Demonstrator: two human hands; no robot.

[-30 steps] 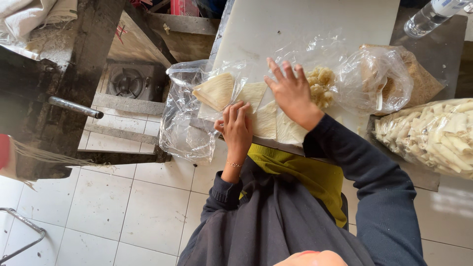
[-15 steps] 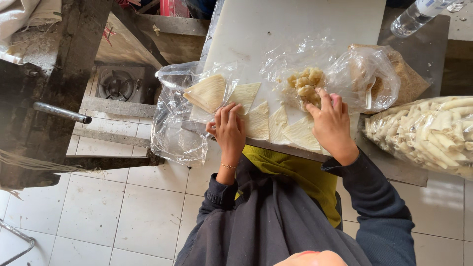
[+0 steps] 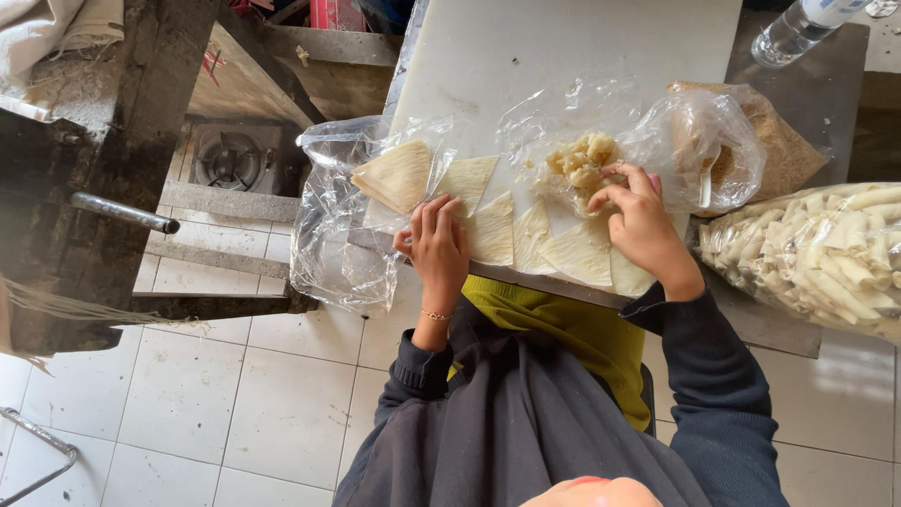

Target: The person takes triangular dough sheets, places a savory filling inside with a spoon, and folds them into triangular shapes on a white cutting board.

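Observation:
My left hand (image 3: 436,246) rests flat on a triangular pastry wrapper (image 3: 490,230) at the near edge of a white board (image 3: 563,56). My right hand (image 3: 640,223) pinches at a lump of yellowish filling (image 3: 579,158) lying on clear plastic, fingers closed on a bit of it. More triangular wrappers (image 3: 574,252) lie spread under and beside that hand. A stack of wrappers (image 3: 399,176) sits in a clear plastic bag (image 3: 328,235) to the left.
A large clear bag of rolled white pastries (image 3: 817,258) lies at the right. A bag of brown crumbs (image 3: 779,150) sits behind it, a plastic bottle (image 3: 798,28) beyond. A gas burner (image 3: 230,160) and a metal pipe (image 3: 122,211) are at the left, above white floor tiles.
My right hand moved from the wrappers near the board's middle to the right, then up onto the filling. My left hand stayed on the wrapper at the board's edge.

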